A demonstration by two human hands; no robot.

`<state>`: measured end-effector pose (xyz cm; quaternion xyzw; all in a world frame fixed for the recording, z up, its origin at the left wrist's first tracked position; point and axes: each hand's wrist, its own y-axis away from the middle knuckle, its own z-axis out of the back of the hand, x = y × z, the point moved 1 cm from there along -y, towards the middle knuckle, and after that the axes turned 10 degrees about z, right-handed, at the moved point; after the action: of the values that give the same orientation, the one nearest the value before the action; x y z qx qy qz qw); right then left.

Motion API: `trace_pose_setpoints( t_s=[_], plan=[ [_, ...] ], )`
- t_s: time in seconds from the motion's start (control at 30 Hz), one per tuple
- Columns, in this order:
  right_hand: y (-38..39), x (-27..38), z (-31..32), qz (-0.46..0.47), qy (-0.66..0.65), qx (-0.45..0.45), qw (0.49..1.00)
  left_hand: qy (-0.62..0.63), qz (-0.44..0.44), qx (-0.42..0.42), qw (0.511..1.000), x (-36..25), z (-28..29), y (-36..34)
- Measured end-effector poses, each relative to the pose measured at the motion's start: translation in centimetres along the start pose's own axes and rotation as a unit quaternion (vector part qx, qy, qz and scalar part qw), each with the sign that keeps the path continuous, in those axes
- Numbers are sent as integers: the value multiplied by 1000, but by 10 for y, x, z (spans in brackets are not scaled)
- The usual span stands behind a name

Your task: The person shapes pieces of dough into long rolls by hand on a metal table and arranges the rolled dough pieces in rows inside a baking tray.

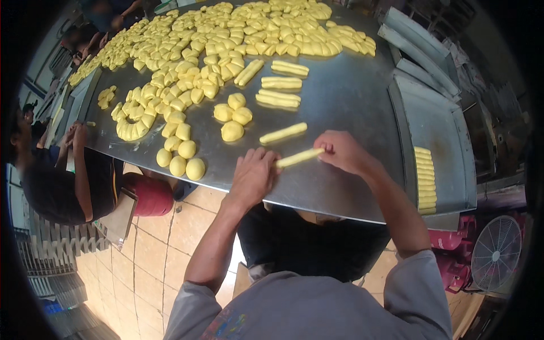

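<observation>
Our left hand [255,173] covers one end of a dough stick [299,158], while our right hand [341,151] pinches the other, so the stick spans the gap between them. We'd do well to press lightly and evenly, matching the thickness of the second stick [283,133] just beyond our hands. We can't tell whether our left fingers grip or merely rest; that palm and the dough beneath are hidden.
</observation>
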<state>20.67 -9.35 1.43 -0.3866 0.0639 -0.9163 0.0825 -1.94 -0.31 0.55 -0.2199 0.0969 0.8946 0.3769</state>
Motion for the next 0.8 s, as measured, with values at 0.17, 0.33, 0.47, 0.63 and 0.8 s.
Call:
trace_pose_setpoints(
  t_s=[0.17, 0.33, 0.47, 0.63, 0.8],
  plan=[
    [-18, 5, 12, 25, 64, -29, 997, 123, 33, -25, 992, 7, 12, -4],
    [-49, -10, -11, -27, 59, -52, 997, 103, 65, -90, 988, 15, 0, -26],
    [-47, -15, -15, -49, 38, -45, 997, 96, 72, -79, 990, 14, -4, -28],
    [-54, -11, -12, -42, 64, -42, 996, 106, 66, -66, 990, 17, 0, -39],
    [-19, -9, -1, -20, 7, -108, 994, 191, 58, -39, 979, 5, 1, -19]
  ],
)
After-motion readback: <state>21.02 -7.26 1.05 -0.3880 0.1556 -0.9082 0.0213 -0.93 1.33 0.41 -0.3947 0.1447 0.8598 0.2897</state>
